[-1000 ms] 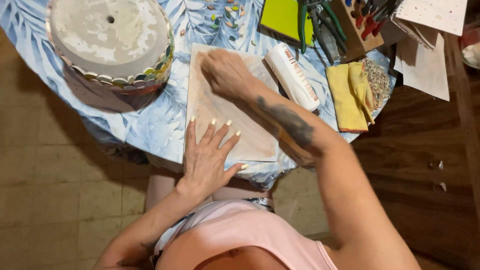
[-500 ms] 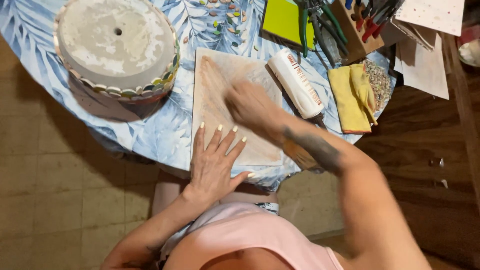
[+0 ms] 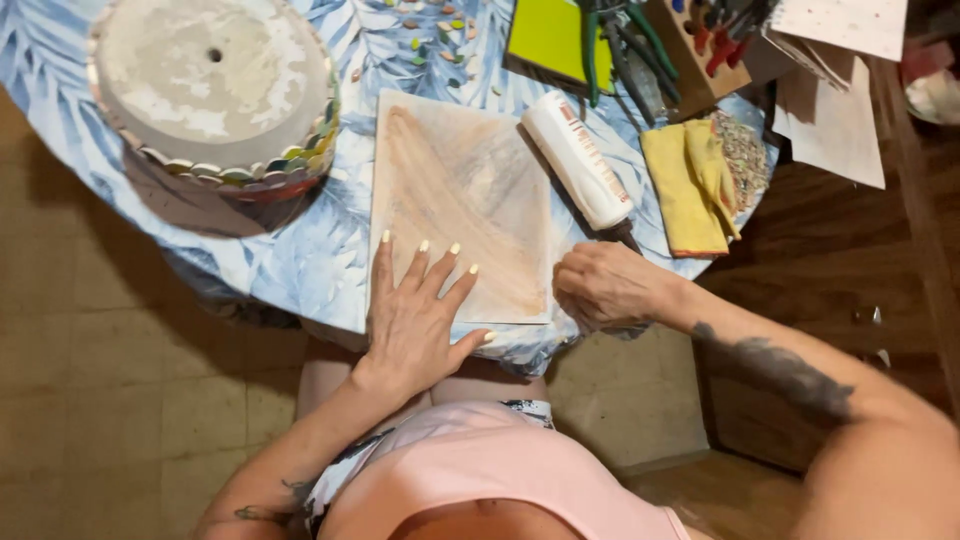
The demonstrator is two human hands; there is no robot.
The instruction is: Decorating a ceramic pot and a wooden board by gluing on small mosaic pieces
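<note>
A square pale tile (image 3: 455, 190) smeared with brownish streaks lies on the table with the blue leaf-print cloth (image 3: 300, 250). My left hand (image 3: 420, 320) rests flat on the tile's near left corner, fingers spread. My right hand (image 3: 605, 287) is at the tile's near right corner, fingers curled in a loose fist; whether it holds anything cannot be seen. A white tube (image 3: 577, 158) lies just right of the tile.
An upturned round pot (image 3: 205, 85) with a mosaic rim stands at the far left. Small mosaic pieces (image 3: 430, 35), a green pad (image 3: 550, 35), pliers (image 3: 615, 45), a wooden tool holder (image 3: 700, 40), yellow cloth (image 3: 690, 185) and papers (image 3: 830, 110) lie at the back and right.
My right hand has swept from the tile's far left corner across it down to the near right corner. The left hand has stayed put on the tile.
</note>
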